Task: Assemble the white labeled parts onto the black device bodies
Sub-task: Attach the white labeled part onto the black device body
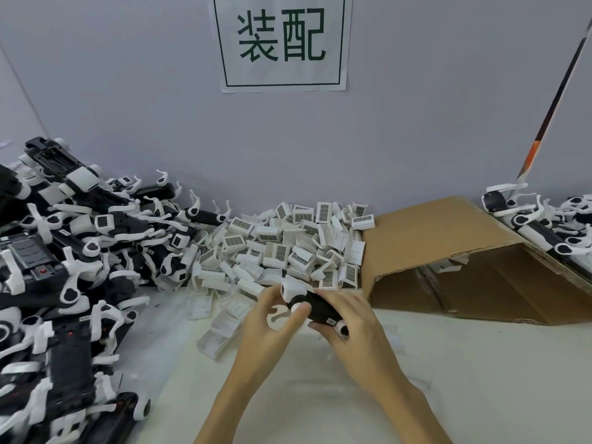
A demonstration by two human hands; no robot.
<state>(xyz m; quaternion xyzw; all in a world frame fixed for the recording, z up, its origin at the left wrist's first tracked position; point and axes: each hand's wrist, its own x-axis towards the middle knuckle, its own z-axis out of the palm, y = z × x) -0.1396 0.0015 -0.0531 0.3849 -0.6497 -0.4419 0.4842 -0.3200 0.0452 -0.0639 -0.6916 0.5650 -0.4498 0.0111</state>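
Above the table's middle, my right hand point(349, 325) grips a black device body point(322, 310). A white labeled part point(293, 289) sits at the body's far-left end. My left hand point(272, 318) holds that same end, fingers curled around the body's white round tip and the white part. Behind the hands lies a heap of loose white labeled parts point(288, 248). On the left, a large pile of black device bodies point(70, 267) with white fittings covers the table.
A cardboard box point(464, 267) lies tipped on its side at the right, opening toward me. More black-and-white devices point(544, 219) are stacked at the far right behind it. A grey wall with a paper sign point(282, 43) closes the back. White table surface point(448, 379) lies in front.
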